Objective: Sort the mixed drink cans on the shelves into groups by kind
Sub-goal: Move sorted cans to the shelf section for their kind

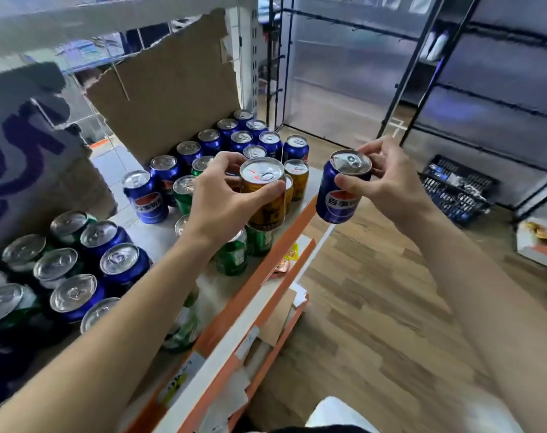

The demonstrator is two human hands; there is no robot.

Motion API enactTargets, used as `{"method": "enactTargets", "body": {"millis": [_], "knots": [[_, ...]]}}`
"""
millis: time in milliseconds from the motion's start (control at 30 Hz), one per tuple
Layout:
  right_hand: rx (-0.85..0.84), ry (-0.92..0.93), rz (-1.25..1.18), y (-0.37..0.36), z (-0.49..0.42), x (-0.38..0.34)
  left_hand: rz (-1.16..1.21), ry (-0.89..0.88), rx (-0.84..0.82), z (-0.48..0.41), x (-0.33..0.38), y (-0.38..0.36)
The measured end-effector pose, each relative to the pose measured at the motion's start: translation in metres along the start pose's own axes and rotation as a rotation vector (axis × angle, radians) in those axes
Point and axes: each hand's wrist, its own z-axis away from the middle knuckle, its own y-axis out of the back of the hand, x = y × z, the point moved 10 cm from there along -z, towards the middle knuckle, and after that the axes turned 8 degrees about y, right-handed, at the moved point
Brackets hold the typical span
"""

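Left hand [222, 189]: my fingers [231, 160] are curled round the gold can [262, 201] just under its lid, thumb on the near side and the others behind.
Gold can: amber wall with dark print and a silver lid with a pull tab. It is upright and lifted clear of the shelf [155, 235], above the green pair [234, 256] that stands by the front edge.
Right hand [390, 189]: my fingers [347, 182] pinch the blue can [337, 201] at its top — thumb on the near wall, the rest reaching over the far rim.
Blue can: deep blue, with a round red, white and blue badge crossed by white characters. Its silver lid tips slightly toward me. It hangs in the air beyond the shelf's edge, over the floor [375, 292], near the gold can but not touching it.
Shelf: a pale board with an orange strip [297, 226] along its front.
Blue rows [234, 135]: blue cans stand in lines beside the cardboard [172, 89], out to the far end.
Gold pair [297, 178]: two more gold cans stand at the front edge, just behind the one I hold.
Green can [184, 195]: stands among the blue ones, just beyond my left hand.
Near cluster [78, 260]: blue and green cans mixed together, lids up.
Crate [456, 189]: black, on the wood-pattern floor — well apart from the shelf.
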Motion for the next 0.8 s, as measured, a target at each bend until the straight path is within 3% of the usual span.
{"method": "enactTargets", "body": {"millis": [200,800], "knots": [[-0.083,-0.026,-0.015,-0.007,-0.044,0.037,-0.020,0.015,0.036,-0.029,-0.003,-0.022],[-0.405,0.146,-0.004,-0.011,-0.208,0.148,-0.033,0.168,0.412,-0.085,-0.005,-0.090]]}}
